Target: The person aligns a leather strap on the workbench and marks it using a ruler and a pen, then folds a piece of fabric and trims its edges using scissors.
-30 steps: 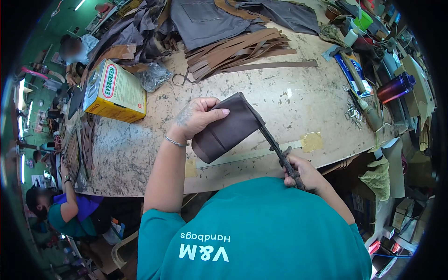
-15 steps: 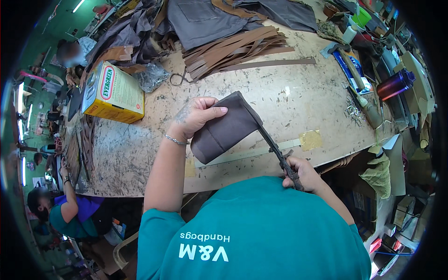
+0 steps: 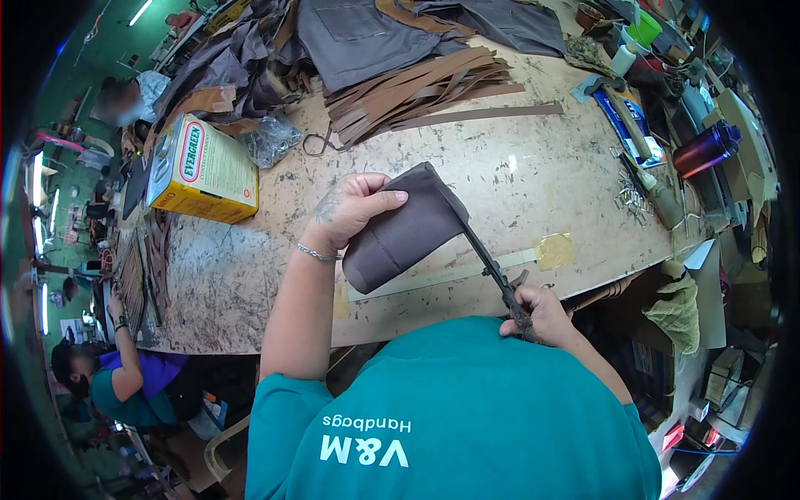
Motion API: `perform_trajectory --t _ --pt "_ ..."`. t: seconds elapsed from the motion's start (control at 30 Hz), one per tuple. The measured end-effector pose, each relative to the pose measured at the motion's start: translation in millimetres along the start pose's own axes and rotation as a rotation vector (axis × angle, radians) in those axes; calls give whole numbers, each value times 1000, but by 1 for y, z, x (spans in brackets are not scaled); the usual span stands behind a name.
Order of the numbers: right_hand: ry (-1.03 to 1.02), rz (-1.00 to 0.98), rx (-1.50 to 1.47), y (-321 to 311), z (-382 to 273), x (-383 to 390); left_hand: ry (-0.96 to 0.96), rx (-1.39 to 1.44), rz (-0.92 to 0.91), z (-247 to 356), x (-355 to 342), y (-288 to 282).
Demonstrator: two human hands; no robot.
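Observation:
My left hand (image 3: 354, 207) pinches the upper left part of a folded dark brown leather piece (image 3: 404, 233), thumb on top and fingers behind. The piece is held tilted above the table, with a seam line across it. In my right hand (image 3: 543, 317) are long dark scissors (image 3: 492, 268) with rough, worn-looking handles, my fingers closed round them. Their blades run up to the right edge of the leather, at its corner. How far apart the blades stand is hard to see.
Under the leather lies a pale ruler-like strip (image 3: 450, 277) beside yellowish tape (image 3: 555, 250). Brown leather strips (image 3: 417, 92) are heaped beyond. A yellow-and-white can (image 3: 204, 171) stands left; a hammer (image 3: 629, 121) and a purple tumbler (image 3: 707, 150) lie right. A co-worker (image 3: 133, 379) is at lower left.
My right hand and the scissors' handles have shifted slightly to the left. The left hand keeps the same pinch on the leather, nearly in place.

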State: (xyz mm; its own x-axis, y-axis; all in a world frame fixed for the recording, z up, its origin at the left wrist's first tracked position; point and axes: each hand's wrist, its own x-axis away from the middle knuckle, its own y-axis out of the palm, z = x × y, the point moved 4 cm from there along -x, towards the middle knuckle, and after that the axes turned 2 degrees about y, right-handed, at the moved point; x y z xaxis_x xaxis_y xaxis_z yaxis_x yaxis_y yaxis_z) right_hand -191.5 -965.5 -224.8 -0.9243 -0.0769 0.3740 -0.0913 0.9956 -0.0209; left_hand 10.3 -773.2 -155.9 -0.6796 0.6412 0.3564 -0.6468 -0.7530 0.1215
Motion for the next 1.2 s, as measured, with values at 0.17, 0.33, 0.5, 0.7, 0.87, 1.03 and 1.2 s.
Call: perform_trajectory --t 0.17,0.33,0.5,0.7,0.87,1.03,1.2 --pt "-25 42 11 0 2 2 9 -7 9 4 2 4" --pt "16 36 27 -2 4 3 -7 -44 29 2 2 6" --pt "-51 -33 17 -4 16 0 -25 -85 -13 -3 3 14" --pt "-45 -76 -3 -3 14 0 -113 -106 -85 -13 -1 29" --pt "-17 -80 -52 -3 15 0 -130 -85 -78 -14 -2 35" --pt "-28 -56 -79 -4 21 -1 -138 -51 -85 -14 -4 35" --pt "-20 -21 -64 -4 22 -1 -165 -14 -72 -15 -6 34"
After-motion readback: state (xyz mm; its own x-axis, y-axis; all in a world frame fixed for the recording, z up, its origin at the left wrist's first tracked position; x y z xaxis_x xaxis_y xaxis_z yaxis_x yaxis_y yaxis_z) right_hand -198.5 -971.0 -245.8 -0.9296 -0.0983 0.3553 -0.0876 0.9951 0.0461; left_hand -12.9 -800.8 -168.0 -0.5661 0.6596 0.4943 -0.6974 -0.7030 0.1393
